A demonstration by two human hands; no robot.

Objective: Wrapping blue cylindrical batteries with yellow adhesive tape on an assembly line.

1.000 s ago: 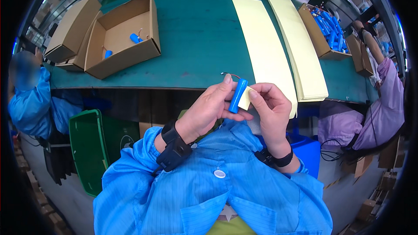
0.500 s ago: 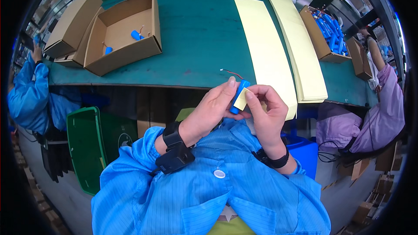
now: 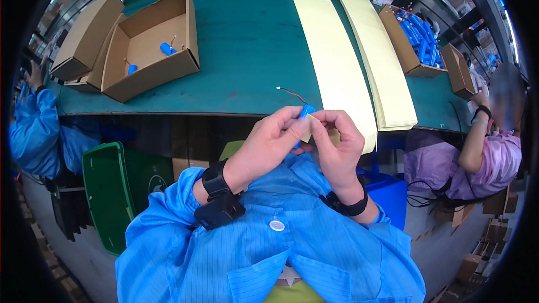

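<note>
Co-worker, blue sleeve [image 3: 35,129]: far left of both grips, at the surface edge.
Closed carton [image 3: 84,39]: beyond and well left of the left grip, beside the open carton.
Green bin [image 3: 103,202]: left of the left grip, below surface height.
Open carton [image 3: 154,74]: beyond and left of the left grip; a few blue pieces [image 3: 167,49] lie inside. Its open top faces the worker, probably for easy reach.
Surface [image 3: 241,50]: green, directly beyond both grips.
Left grip [image 3: 265,145]: thumb and fingers closed around the blue cylinder, apparently to steady it.
Wire lead [image 3: 293,93]: extends beyond the fingertips, white connector outward; this probably avoids trapping it.
Blue cylinder [image 3: 307,110]: between the two grips, tilted, its middle largely hidden by fingers.
Yellow slip [image 3: 307,131]: against the cylinder, at the thumbs; whether it adheres cannot be told.
Right grip [image 3: 341,137]: thumb and forefinger pinching the slip, presumably to control its edge.
Yellow sheets [image 3: 379,67]: beyond and right of the right grip, lengthwise, likely for convenient reach.
Filled carton [image 3: 400,50]: farther right beyond the right grip, holding many blue cylinders.
Co-worker, pink sleeve [image 3: 497,160]: far right of the right grip.
</note>
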